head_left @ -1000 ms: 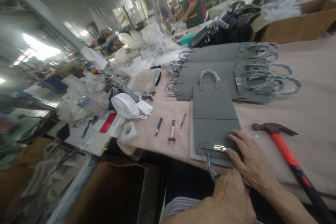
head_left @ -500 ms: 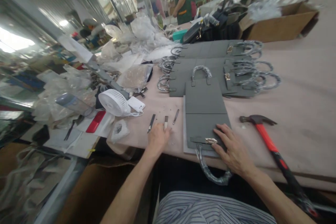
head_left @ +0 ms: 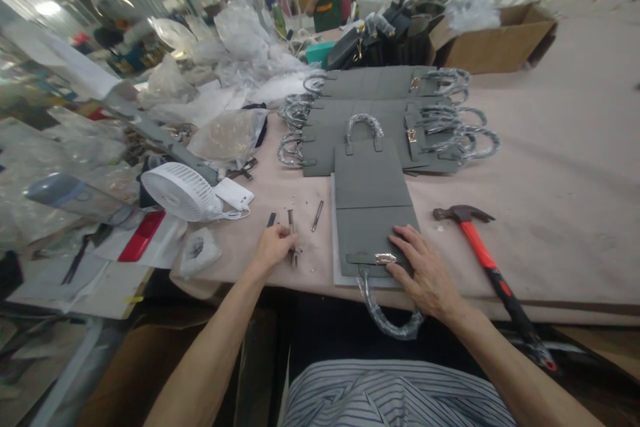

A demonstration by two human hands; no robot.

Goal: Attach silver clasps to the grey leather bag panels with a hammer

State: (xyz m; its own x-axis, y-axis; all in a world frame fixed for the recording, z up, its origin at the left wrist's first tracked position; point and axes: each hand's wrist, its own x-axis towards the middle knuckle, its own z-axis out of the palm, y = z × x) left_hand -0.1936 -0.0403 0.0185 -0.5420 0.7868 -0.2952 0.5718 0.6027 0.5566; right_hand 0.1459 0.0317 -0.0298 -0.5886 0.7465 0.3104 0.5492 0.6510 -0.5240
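Far left, a blurred, cluttered workroom (head_left: pixel 75 20); then plastic bags (head_left: pixel 47 163) and a white fan (head_left: pixel 177 190), and here's the pinkish tabletop (head_left: pixel 550 200). The left hand (head_left: pixel 273 247) pinches a slim metal tool (head_left: pixel 291 217) near the front edge. Just right of that grip lies the gray bag (head_left: pixel 367 177), flat, shiny clasp (head_left: pixel 385 258) nearest us, the right hand (head_left: pixel 424 273) spread loosely over its corner. Then a hammer (head_left: pixel 477 247).

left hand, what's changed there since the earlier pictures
The left hand went left from the lower handle to the pronged tool and now pinches it. The right hand stayed on the gray panel beside the clasp; the hammer stayed put.
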